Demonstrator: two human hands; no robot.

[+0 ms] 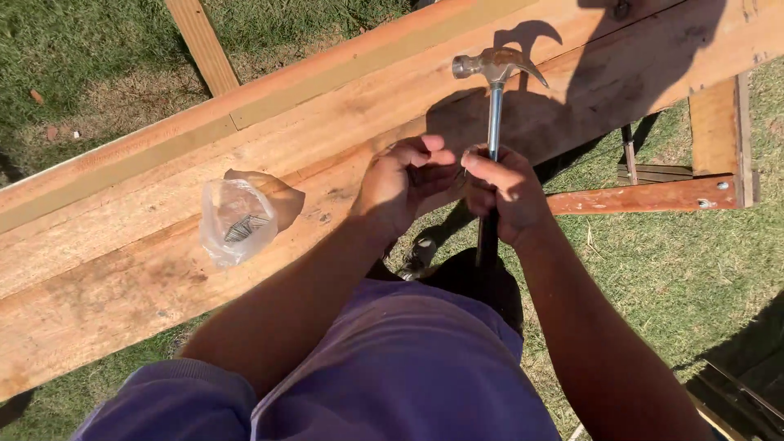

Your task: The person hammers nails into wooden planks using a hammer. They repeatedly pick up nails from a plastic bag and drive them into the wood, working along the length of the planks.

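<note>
My right hand [506,194] grips the steel shaft of a claw hammer [495,90], whose head points up and away over a long wooden plank [343,131]. The hammer's dark grip end hangs below my hand. My left hand [404,184] is curled with its fingers closed, touching the right hand's fingers near the plank's near edge; something small may be pinched in it, but I cannot tell. A clear plastic bag of nails [237,220] lies on the plank, left of my left hand.
The wide planks run diagonally on a reddish wooden trestle [653,196] with screws showing. Grass [678,269] lies all around. A loose timber strip [202,45] lies on the grass beyond the planks. My shoe [418,255] shows below the plank.
</note>
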